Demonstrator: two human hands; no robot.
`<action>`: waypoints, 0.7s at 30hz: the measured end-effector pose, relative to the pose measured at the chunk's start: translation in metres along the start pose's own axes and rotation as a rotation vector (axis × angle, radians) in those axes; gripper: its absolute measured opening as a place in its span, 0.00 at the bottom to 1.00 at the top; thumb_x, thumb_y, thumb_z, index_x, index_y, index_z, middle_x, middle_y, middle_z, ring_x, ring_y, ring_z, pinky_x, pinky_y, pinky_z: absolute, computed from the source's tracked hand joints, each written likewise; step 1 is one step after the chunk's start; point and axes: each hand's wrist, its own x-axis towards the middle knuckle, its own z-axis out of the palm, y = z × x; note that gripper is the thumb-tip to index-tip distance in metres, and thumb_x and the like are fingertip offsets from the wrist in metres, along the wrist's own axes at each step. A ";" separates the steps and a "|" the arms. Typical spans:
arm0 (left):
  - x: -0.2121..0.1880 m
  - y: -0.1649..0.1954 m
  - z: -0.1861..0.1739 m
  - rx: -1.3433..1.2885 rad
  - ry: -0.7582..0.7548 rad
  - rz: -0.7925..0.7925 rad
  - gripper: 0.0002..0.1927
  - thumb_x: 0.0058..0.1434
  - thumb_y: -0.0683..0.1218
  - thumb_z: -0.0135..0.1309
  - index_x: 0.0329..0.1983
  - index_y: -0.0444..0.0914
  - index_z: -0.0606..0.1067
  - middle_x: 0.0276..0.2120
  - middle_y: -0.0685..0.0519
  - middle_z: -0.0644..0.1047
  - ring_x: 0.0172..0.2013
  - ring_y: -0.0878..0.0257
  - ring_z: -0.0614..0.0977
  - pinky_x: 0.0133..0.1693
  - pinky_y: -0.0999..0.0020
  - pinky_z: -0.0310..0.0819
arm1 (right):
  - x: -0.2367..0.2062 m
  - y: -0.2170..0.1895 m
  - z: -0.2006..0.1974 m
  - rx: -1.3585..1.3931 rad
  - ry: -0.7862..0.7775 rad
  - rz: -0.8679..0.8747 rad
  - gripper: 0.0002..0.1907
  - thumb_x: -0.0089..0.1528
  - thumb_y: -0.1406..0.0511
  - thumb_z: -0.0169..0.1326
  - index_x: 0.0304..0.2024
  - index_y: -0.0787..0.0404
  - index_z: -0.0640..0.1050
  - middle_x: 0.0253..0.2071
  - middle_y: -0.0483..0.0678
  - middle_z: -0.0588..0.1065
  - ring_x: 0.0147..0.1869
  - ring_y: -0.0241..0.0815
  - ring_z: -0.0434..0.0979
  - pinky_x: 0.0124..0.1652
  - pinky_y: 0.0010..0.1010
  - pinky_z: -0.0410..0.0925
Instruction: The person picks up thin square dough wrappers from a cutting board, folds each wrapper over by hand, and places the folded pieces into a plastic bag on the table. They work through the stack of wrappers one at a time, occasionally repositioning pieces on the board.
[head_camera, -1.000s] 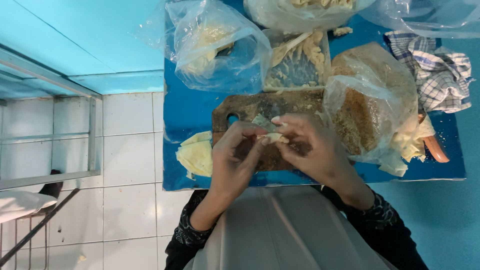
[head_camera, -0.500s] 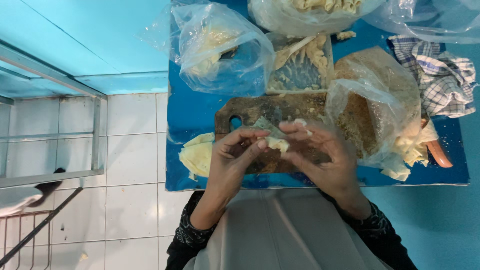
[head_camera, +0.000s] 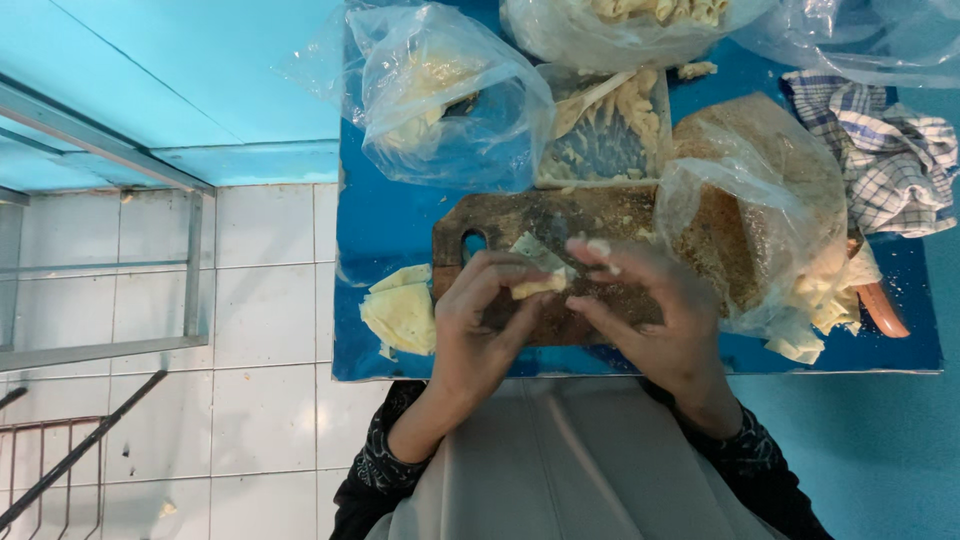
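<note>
My left hand (head_camera: 478, 330) and my right hand (head_camera: 650, 315) meet over a dark wooden cutting board (head_camera: 530, 225) on a small blue table (head_camera: 385, 230). Between the fingertips of both hands is a small pale piece of dough wrapper (head_camera: 540, 280), partly folded. Its far corner sticks up above my left fingers. A stack of pale triangular wrappers (head_camera: 400, 312) lies on the table just left of my left hand.
A clear bag with pale pieces (head_camera: 440, 95) sits behind the board. A tray of finished rolls (head_camera: 605, 125) stands beside it. A large bag of brown crumbs (head_camera: 760, 215) is at right, then a checked cloth (head_camera: 885, 160). White floor tiles (head_camera: 265, 300) lie left.
Both hands have kept working the wrapper over the board; the fingers shifted slightly and the wrapper looks more folded. The view drifted a little.
</note>
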 end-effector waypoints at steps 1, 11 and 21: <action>0.000 0.001 0.000 0.007 -0.009 0.009 0.11 0.61 0.35 0.64 0.46 0.34 0.78 0.44 0.49 0.78 0.43 0.63 0.82 0.41 0.71 0.75 | 0.000 0.000 0.000 -0.070 -0.016 -0.036 0.29 0.61 0.70 0.67 0.63 0.59 0.69 0.58 0.51 0.78 0.61 0.44 0.81 0.54 0.30 0.78; -0.004 -0.021 0.007 -0.475 -0.058 -0.354 0.12 0.66 0.36 0.61 0.51 0.31 0.76 0.40 0.52 0.82 0.40 0.71 0.82 0.39 0.75 0.77 | 0.003 0.006 0.001 0.076 -0.069 0.064 0.30 0.62 0.68 0.66 0.64 0.59 0.69 0.67 0.57 0.72 0.66 0.47 0.79 0.55 0.31 0.79; 0.002 -0.012 0.000 -0.386 -0.183 -0.319 0.18 0.66 0.38 0.59 0.58 0.32 0.72 0.40 0.52 0.82 0.40 0.69 0.83 0.41 0.74 0.79 | 0.000 0.001 -0.016 0.166 -0.180 0.357 0.27 0.64 0.68 0.60 0.65 0.56 0.73 0.52 0.46 0.83 0.55 0.39 0.86 0.49 0.31 0.81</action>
